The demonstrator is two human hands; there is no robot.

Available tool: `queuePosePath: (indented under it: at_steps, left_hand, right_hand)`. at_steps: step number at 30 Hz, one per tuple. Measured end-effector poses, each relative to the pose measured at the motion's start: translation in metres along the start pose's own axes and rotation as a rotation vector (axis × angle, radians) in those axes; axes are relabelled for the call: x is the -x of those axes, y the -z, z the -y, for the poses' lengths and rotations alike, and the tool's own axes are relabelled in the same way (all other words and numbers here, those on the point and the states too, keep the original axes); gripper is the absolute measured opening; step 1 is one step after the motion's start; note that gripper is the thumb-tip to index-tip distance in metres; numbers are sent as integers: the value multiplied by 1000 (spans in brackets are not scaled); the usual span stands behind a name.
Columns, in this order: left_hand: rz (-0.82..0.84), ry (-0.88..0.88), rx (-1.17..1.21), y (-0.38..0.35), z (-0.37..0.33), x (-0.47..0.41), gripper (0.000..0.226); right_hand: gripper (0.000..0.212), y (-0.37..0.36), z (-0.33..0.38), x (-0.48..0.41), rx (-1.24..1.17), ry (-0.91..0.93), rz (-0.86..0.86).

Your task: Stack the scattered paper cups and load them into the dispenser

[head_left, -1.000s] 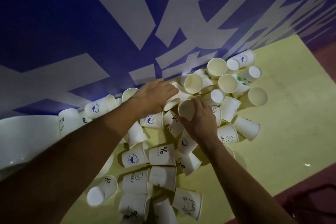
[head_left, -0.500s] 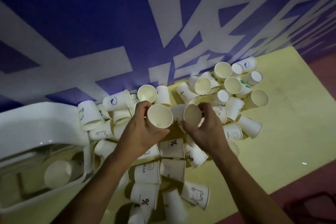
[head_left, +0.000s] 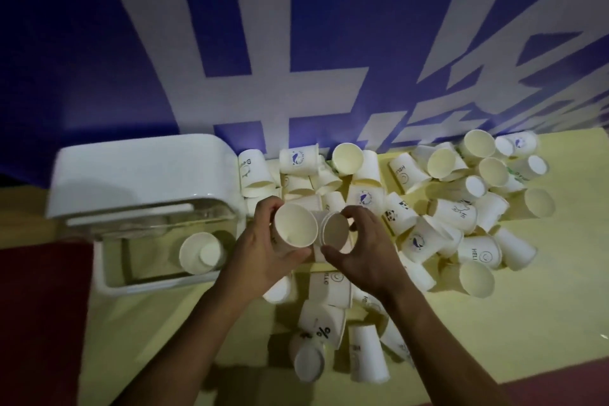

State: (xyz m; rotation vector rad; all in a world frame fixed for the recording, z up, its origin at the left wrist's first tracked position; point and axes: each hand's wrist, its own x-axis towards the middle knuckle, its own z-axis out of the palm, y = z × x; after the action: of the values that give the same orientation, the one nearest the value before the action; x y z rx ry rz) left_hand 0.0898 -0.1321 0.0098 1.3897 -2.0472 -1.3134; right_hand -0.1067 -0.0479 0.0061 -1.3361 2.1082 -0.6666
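Now the left grip (head_left: 260, 257) is holding a first white paper cup (head_left: 294, 224) and the right grip (head_left: 365, 254) is holding a second white paper cup (head_left: 335, 230) against it, likely to fit them together. The white plastic dispenser (head_left: 138, 168) is sitting just left.

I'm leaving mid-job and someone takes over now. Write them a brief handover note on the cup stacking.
Left grip holds a first cup, mouth toward the camera.
Right grip holds a second cup beside it; rims close, not yet nested.
The white dispenser stands at left, loaded cups visible inside, count unclear.
Left to do: nest these two, gather the scattered cups from the yellow table, load the stack.
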Motion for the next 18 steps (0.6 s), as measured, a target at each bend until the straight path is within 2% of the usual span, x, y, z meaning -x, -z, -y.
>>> queuePosePath:
  at_steps: [8, 12, 15, 18]
  left_hand:
    - [-28, 30, -67, 21, 33, 21, 86]
    - [-16, 24, -91, 25, 47, 27, 84]
    - [-35, 30, -113, 30, 53, 30, 84]
    - [-60, 55, -107, 37, 56, 32, 84]
  right_hand:
    - [42, -53, 27, 5, 100, 92, 109]
    - [29, -69, 37, 0, 158, -11, 7]
    - [12, -78, 47, -7, 216, -28, -45]
    - [17, -83, 54, -11, 240, -31, -76]
